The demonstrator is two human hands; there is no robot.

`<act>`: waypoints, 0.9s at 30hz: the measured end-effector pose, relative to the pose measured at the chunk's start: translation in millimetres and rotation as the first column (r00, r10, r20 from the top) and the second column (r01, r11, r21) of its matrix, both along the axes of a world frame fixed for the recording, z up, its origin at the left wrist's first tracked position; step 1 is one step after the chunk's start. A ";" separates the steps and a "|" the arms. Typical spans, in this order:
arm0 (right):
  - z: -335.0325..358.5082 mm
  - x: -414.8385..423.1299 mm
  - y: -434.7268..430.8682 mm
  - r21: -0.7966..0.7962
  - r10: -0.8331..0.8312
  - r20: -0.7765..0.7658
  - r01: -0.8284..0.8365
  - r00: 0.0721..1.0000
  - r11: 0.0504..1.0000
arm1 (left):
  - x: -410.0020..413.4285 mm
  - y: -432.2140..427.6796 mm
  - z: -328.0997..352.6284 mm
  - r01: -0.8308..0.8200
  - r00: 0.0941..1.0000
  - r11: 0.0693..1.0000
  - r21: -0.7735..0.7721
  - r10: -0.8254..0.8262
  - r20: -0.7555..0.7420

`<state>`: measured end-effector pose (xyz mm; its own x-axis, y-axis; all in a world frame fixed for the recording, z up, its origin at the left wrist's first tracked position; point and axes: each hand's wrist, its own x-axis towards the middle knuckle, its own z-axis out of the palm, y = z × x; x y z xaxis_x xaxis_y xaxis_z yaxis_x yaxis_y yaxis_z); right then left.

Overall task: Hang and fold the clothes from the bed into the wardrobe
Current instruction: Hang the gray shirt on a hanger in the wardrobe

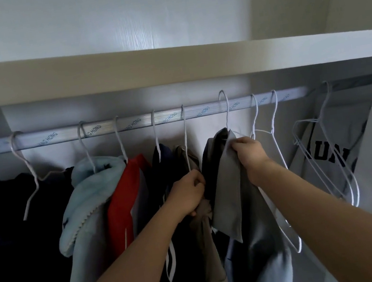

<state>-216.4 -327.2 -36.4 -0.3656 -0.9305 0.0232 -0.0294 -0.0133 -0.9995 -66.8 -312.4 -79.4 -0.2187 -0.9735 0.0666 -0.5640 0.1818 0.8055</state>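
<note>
Both hands (186, 195) (251, 154) grip hanging grey garments (205, 236) (235, 194).

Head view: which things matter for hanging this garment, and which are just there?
In the job: grey garment, its hanger, rail, right hand gripping it, left hand holding the brown garment.
Just there: blue fleece, red garment, empty hangers, lettered grey shirt.

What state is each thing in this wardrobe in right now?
grey garment: on hanger, hook raised above rail.
right hand: grips the grey garment.
left hand: grips the khaki garment.
blue fleece: hanging on rail.
wire hangers at right: hanging empty.
</note>
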 end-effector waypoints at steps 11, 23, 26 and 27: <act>-26.5 6.4 -4.2 0.024 -0.046 -0.294 0.056 0.955 0.998 | 2.9 -1.9 -13.2 -0.034 0.999 0.993 -0.115 0.035 0.006; -68.7 4.8 84.7 0.043 0.018 -0.337 -0.004 0.941 0.999 | 5.7 70.4 -34.7 -0.238 0.968 0.919 -0.315 0.251 -0.001; -83.6 2.6 116.0 0.041 0.040 -0.334 -0.028 0.942 0.999 | 2.5 105.0 -44.2 -0.285 0.959 0.916 -0.283 0.272 -0.084; -88.9 -0.8 128.2 0.044 0.050 -0.333 -0.038 0.942 0.998 | 0.0 117.9 -47.7 -0.290 0.957 0.922 -0.258 0.271 -0.106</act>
<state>-217.2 -199.0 -125.3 -0.3016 -0.9479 0.1027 -0.3613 0.0139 -0.9324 -66.8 -194.6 -127.1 0.0747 -0.9382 0.3380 -0.5697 0.2380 0.7866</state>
